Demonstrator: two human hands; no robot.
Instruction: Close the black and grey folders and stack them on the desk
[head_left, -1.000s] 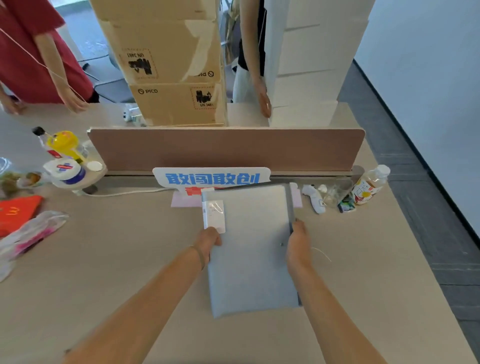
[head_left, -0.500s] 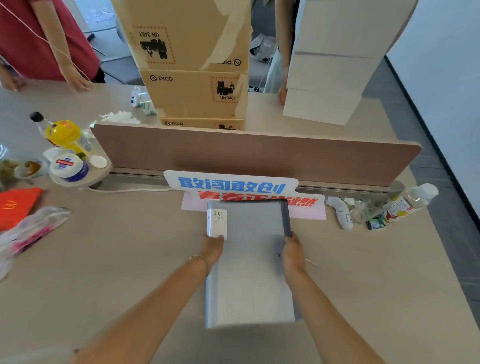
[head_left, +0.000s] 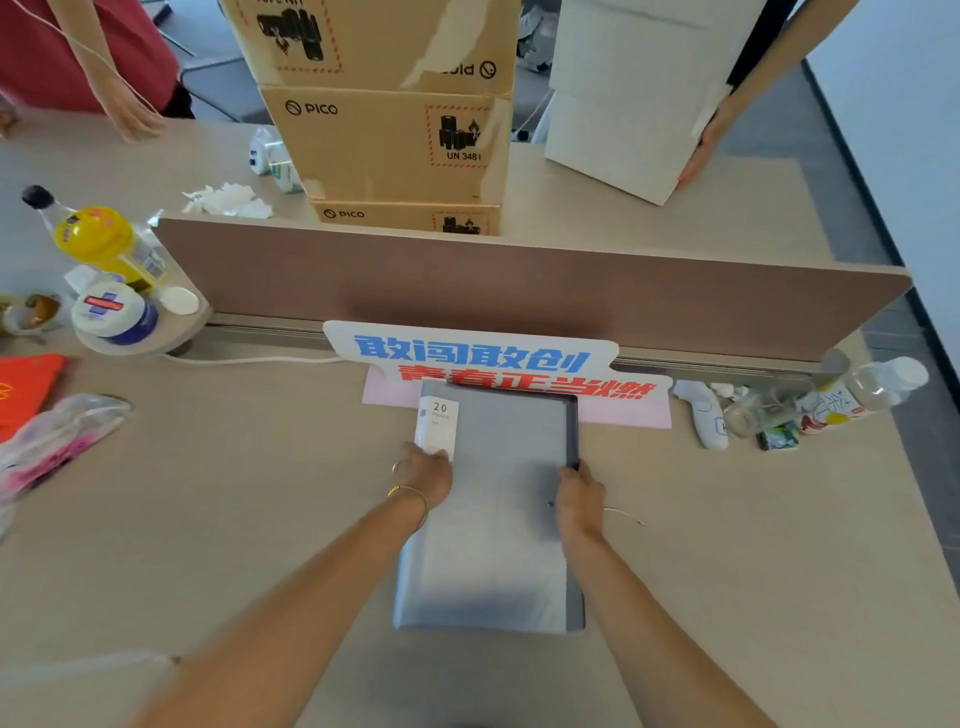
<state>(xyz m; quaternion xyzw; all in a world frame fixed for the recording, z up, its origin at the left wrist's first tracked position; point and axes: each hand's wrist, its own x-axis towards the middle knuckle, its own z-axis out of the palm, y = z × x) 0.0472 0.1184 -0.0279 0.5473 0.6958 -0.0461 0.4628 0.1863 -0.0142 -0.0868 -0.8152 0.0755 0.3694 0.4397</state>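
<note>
Grey folder (head_left: 498, 509) lying closed, long axis straight ahead; left hand (head_left: 425, 475), right hand (head_left: 577, 496) gripping opposite long edges, equally near.

The scene is viewed from a single head-worn camera, angled forward and down over the desk (head_left: 208, 519), close above both forearms; no second view is given.

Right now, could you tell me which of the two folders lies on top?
The grey folder with the white "20" label; the black folder shows only as a dark edge beneath it, along its right side.
</note>
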